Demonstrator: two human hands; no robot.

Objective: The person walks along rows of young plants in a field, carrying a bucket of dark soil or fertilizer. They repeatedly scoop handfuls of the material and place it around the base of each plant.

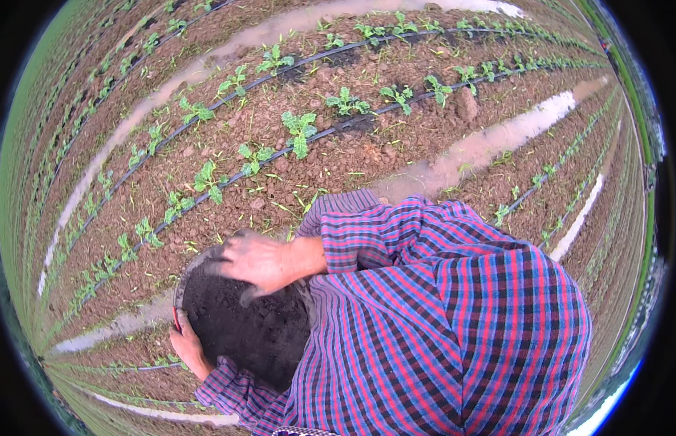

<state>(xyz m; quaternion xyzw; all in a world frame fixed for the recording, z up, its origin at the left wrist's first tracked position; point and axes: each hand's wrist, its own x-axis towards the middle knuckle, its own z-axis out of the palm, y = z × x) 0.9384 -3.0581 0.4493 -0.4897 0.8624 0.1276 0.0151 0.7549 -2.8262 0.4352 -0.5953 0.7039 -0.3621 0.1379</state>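
A round tub (180, 291) with a pale rim is filled with dark, crumbly soil-like material (250, 332). It sits against the front of my checked shirt. My left hand (188, 340) grips the tub's outer rim, by a small red part (177, 319). Over the tub's far side is my right hand (256, 261), back up and blurred. Its thumb stands apart from the fingers, and the fingertips are blackened. No object shows in it, though its palm is hidden.
Rows of leafy green seedlings (299, 131) grow in brown clods beside black drip lines (321, 133). Dark patches (354, 122) lie around some plants. Muddy water stands in furrows (479, 144) between the beds. A striped trouser leg (338, 204) shows beyond my right forearm.
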